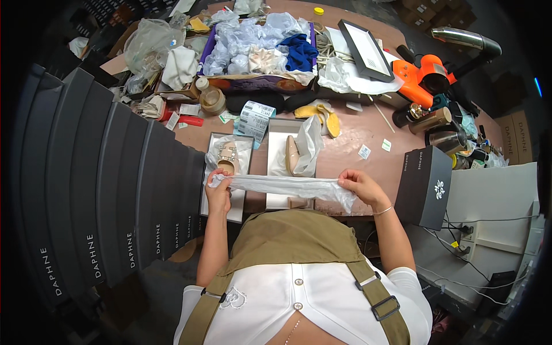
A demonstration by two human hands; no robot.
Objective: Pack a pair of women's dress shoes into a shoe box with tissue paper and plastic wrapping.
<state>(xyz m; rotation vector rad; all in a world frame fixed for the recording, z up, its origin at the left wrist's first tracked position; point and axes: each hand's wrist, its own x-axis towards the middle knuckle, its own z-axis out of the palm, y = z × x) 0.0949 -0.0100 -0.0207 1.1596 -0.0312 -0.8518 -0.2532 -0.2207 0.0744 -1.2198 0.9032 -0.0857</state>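
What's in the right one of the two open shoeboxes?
A beige shoe, crumpled paper beside it; a brownish piece lower down. White strip between left hand and right hand hides whatever lies behind.

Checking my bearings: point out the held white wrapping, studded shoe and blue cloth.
Held white wrapping (287,185), head view, its middle.
Studded shoe (228,152), head view, studded band.
Blue cloth (300,53), head view, central folds.

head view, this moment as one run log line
left hand: holds one end of white wrapping | right hand: holds other end | left open box: beige shoe | right open box: another beige shoe
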